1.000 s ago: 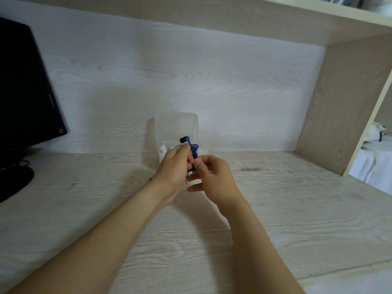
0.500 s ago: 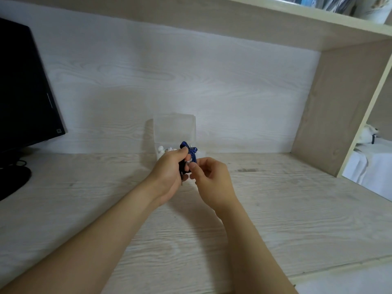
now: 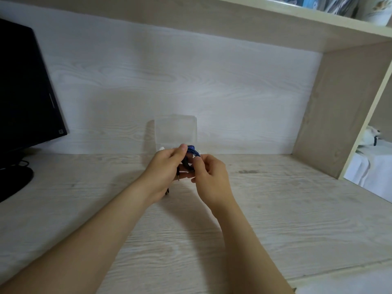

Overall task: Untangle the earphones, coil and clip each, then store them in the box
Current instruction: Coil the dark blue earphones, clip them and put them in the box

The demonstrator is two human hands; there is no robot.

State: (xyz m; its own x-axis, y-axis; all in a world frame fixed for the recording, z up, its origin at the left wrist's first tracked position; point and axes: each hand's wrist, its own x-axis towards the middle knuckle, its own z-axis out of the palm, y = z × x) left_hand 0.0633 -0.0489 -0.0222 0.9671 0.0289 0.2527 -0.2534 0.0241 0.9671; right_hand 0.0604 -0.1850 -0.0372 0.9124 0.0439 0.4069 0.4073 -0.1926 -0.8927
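A coil of blue earphone cable [image 3: 192, 152] is held above the desk, just in front of a clear plastic box [image 3: 175, 132] that stands against the back wall. My left hand [image 3: 167, 166] grips the coil from the left, thumb on top. From the right, my right hand [image 3: 209, 175] pinches the coil with its fingertips. A short dark end of the cable [image 3: 178, 177] hangs below my left fingers. Something white [image 3: 161, 148] shows at the box's lower left, behind my left hand. Most of the coil is hidden by my fingers.
A black monitor [image 3: 25, 92] on a round stand [image 3: 14, 179] fills the left side. A wooden shelf side panel [image 3: 339, 111] closes the desk [image 3: 275, 209] on the right, with a shelf board [image 3: 275, 20] overhead. White cloth [image 3: 369, 166] lies beyond the panel.
Both hands have sunk slightly with the blue coil and closed tighter round it. The earbud that stuck up above my left thumb is now tucked down into the coil.
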